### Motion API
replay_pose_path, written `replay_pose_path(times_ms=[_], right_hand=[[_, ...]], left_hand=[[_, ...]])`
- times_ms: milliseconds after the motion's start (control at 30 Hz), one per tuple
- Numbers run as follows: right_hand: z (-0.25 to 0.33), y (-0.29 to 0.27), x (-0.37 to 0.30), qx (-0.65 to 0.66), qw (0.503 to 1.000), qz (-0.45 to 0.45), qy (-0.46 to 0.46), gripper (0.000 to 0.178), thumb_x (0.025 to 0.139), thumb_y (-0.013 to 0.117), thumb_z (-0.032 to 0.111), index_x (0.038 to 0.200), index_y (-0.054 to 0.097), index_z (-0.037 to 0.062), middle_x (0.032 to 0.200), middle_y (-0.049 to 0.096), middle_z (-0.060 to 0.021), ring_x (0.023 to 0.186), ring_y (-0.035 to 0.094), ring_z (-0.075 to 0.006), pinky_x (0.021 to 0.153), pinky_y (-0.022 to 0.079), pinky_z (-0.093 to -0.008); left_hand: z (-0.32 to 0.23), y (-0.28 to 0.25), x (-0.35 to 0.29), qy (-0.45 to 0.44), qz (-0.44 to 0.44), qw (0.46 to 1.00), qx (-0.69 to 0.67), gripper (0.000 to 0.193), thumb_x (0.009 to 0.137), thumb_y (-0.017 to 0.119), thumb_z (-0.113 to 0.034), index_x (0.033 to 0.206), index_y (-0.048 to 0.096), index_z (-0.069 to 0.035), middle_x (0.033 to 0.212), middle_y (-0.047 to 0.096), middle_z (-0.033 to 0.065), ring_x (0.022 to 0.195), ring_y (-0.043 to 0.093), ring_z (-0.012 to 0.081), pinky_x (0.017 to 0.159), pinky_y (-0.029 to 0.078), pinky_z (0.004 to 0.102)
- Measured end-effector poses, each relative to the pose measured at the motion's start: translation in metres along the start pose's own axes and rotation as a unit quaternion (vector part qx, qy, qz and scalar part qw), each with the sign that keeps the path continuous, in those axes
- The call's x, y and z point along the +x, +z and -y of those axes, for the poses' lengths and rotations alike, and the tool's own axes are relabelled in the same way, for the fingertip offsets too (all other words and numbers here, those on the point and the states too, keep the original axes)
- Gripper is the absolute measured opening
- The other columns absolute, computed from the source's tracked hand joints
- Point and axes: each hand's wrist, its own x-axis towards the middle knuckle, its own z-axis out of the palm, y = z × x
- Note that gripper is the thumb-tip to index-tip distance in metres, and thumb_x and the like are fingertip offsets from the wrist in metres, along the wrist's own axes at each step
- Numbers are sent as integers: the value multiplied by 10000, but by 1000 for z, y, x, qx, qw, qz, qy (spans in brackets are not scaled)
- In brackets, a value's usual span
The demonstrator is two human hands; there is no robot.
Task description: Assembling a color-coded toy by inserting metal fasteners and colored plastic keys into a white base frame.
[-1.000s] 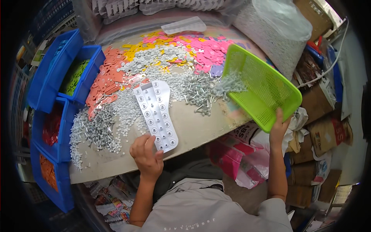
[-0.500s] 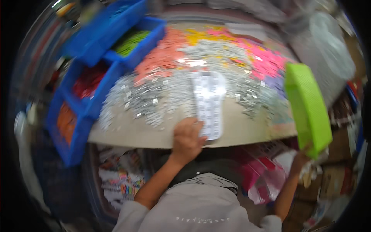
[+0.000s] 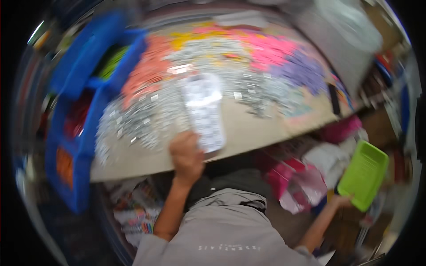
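1. Basket [image 3: 363, 175], green plastic, reaches forward and rightward from the right hand [image 3: 342, 201], off the tabletop [image 3: 248, 133] and beyond its front edge.
2. That hand is grasping the basket by its near left corner; blur hides how the fingers wrap.
3. It should handle as light and fairly stiff, flexing a little at the walls and unlikely to break. A corner hold leaves it prone to tipping, so gripping the rim mid-side would balance it better.
4. Left of the right hand lies a pink bag [image 3: 297, 186].
5. The left hand [image 3: 186, 153] has curled fingers beside the near end of a white tray [image 3: 208, 117]; I cannot tell whether it grips it. The tray looks rigid, light and perhaps slick, best steadied by its side edges.
6. Left and ahead of the left hand spread metal pins [image 3: 142, 119]; farther left stand blue bins [image 3: 86, 128].
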Motion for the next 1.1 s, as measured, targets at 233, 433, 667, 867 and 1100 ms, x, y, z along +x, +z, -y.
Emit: replay_pose_path(times_ms=[233, 433, 667, 867, 1100], right_hand=[[8, -8, -49, -25, 993, -48, 109, 532, 966, 610, 70, 1436, 396, -52, 1374, 544, -207, 1158, 602, -317, 985, 505, -442], [31, 1, -33, -204, 977, -60, -31, 590, 950, 665, 111, 1450, 387, -34, 1414, 518, -248, 1238, 578, -372, 1028, 493, -432], [-16, -20, -43, -56, 960, 160, 225, 491, 917, 730, 171, 1352, 580, -2, 1278, 659, -142, 1060, 685, -297, 884, 584, -419], [11, 35, -64, -78, 945, 206, 243, 539, 989, 655, 293, 1385, 517, -45, 1365, 574, -173, 1158, 605, -269, 978, 516, -422], [151, 171, -245, -1, 872, 433, -228, 373, 1017, 565, 85, 1362, 507, -47, 1311, 575, -202, 1187, 560, -288, 1020, 453, -375]], left_hand=[[28, -37, -29, -44, -102, 993, 41, 328, 1085, 471, -234, 1232, 572, 41, 1225, 580, 181, 1200, 533, 333, 1086, 376, 452], [73, -74, -60, -170, -173, 967, 83, 294, 1077, 477, -162, 1271, 571, 38, 1254, 592, 163, 1193, 546, 301, 1079, 387, 430], [89, -107, -82, -164, -190, 942, 222, 279, 1023, 531, -94, 1272, 586, 20, 1246, 615, 168, 1188, 553, 348, 1074, 389, 441], [101, -135, -62, -227, -208, 913, 269, 320, 1022, 553, -125, 1306, 549, 22, 1336, 547, 177, 1281, 484, 342, 1111, 341, 446], [129, -150, -78, -383, -246, 856, 244, 490, 1029, 570, -232, 1423, 446, 34, 1416, 483, 216, 1326, 444, 377, 1151, 307, 456]])
